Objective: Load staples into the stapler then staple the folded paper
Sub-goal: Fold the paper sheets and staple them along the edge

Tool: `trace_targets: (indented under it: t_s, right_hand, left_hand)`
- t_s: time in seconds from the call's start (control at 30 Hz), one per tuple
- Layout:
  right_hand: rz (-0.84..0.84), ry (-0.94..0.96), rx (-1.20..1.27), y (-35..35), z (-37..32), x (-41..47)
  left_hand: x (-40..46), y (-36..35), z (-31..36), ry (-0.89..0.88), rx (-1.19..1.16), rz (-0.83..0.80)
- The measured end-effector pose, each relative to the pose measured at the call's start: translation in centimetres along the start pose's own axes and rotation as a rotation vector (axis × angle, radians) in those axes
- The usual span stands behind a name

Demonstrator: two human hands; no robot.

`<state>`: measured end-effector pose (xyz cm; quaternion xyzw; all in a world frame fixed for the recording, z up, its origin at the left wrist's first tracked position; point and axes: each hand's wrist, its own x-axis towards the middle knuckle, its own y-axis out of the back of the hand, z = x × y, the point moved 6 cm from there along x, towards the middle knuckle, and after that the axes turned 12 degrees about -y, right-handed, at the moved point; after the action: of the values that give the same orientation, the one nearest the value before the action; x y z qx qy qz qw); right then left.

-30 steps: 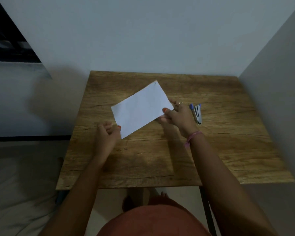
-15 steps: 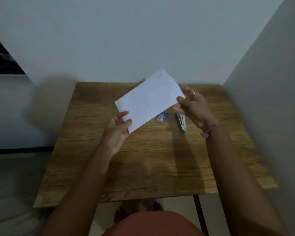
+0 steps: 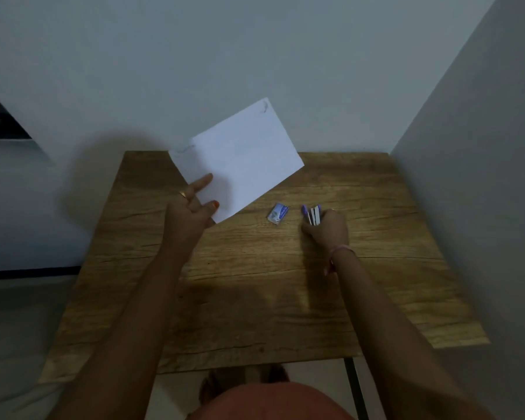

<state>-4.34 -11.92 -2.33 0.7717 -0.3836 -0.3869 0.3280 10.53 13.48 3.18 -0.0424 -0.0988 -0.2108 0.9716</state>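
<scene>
Two hands busy: left hand [image 3: 191,212] is pinching the folded paper [image 3: 240,159] up over the table's [image 3: 255,283] far left, right hand [image 3: 326,227] is curling around the stapler [image 3: 311,214]. Staple box [image 3: 278,212] is sitting just left, so loading's probably pending, can't tell.

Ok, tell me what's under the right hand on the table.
The right hand curls over the near end of the stapler; its blue and metal far end sticks out. The covered end and the wooden table beneath the palm are hidden.
</scene>
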Motion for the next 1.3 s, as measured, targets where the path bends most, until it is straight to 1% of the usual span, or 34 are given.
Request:
trace_targets:
  t_s: [0.13,0.2,0.23,0.3,0.33,0.4,0.43,0.57,0.63,0.7,0.8,0.9,0.97,1.07,1.2,1.3]
  right_hand:
    - [-0.045,-0.074,0.002,0.0,0.0,0.6]
    - [-0.109,-0.133,0.153,0.3,0.7,0.6]
    - [-0.179,-0.180,0.290,0.4,1.1,0.3]
    - [-0.407,-0.256,0.579,0.4,1.7,-0.5]
    - [-0.520,-0.260,0.677,0.4,1.7,-0.9]
    - [-0.683,-0.212,0.829,0.6,1.5,-1.8]
    - [-0.737,-0.176,0.895,0.8,1.3,-2.3]
    - [-0.844,-0.029,1.066,1.7,0.0,-4.3]
    - [-0.875,0.017,1.149,2.0,-0.8,-5.1]
    - [-0.893,0.048,1.160,2.3,-1.8,-6.0]
    - [-0.918,0.086,1.090,2.6,-3.2,-7.4]
    - [-0.889,0.084,1.000,2.9,-4.1,-8.5]
    - [-0.866,0.141,0.992,3.4,-4.9,-9.3]
    - [-0.868,0.210,1.025,4.1,-5.9,-10.2]
    - [-0.889,0.215,1.076,4.4,-6.5,-10.7]
    - [-0.873,0.204,1.127,4.4,-6.5,-10.9]
  left_hand:
    - [0.0,-0.9,0.4,-0.011,-0.066,0.011]
    - [-0.1,-1.4,0.6,-0.016,-0.083,0.013]
    - [-0.1,-1.6,0.7,-0.015,-0.093,0.016]
    - [-0.1,-2.1,0.9,-0.011,-0.102,0.015]
    - [0.0,-2.3,1.0,-0.012,-0.108,0.009]
    - [0.0,-2.9,1.4,-0.016,-0.119,-0.011]
    - [0.1,-3.2,1.6,-0.019,-0.121,-0.019]
    - [0.4,-4.3,2.9,-0.065,-0.147,-0.049]
    - [0.6,-4.9,3.7,-0.083,-0.145,-0.068]
    - [0.8,-5.5,4.3,-0.095,-0.167,-0.091]
    - [1.2,-6.3,5.2,-0.112,-0.164,-0.128]
    - [1.4,-7.0,6.2,-0.150,-0.106,-0.189]
    - [1.4,-7.5,6.7,-0.174,-0.075,-0.228]
    - [1.4,-7.9,7.1,-0.179,-0.022,-0.254]
    - [1.3,-8.5,7.7,-0.190,0.078,-0.333]
    - [1.1,-8.8,8.2,-0.178,0.089,-0.376]
